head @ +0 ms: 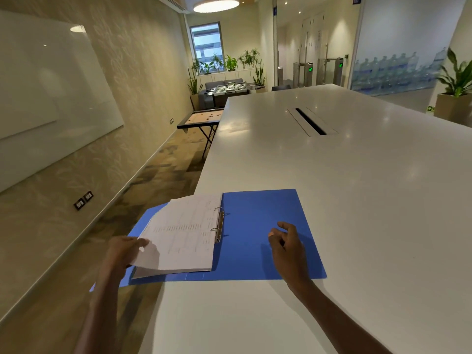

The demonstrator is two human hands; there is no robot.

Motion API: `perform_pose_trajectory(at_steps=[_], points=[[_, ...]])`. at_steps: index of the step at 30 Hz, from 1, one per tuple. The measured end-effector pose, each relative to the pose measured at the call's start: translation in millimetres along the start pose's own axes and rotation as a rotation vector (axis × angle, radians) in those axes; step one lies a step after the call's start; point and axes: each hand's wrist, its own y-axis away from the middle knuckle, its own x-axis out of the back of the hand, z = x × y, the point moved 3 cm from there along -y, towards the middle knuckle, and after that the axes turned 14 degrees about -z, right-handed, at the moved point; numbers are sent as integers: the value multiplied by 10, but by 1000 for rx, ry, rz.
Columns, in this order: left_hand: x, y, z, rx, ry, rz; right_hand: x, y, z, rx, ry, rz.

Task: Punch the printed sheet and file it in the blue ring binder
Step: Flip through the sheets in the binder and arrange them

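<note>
The blue ring binder (258, 226) lies open at the near left corner of the white table (357, 187), its left cover hanging over the table edge. Two metal rings (219, 223) stand along its spine. A stack of printed sheets (184, 236) sits on the rings on the left side. My left hand (122, 251) pinches the lower left corner of the top printed sheet and lifts it slightly. Over the bare right cover hovers my right hand (286, 241), its fingers loosely curled around nothing. No hole punch is in view.
A cable slot (310, 121) is set into the table further away. The table's left edge drops to carpeted floor beside a wall with a whiteboard (51, 93). A small game table (201, 117) stands beyond the table's far left corner.
</note>
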Motion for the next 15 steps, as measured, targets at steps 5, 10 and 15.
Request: perform_pose_trajectory(at_steps=[5,10,15], points=[[-150,-146,-96,-2,-337,40,-5,1,14,6,12,10],[-368,-242,-105,18,-437,-24,1,5,9,1,-1,6],[-536,-440,-185,107,-566,-103,0,6,14,3,-2,9]])
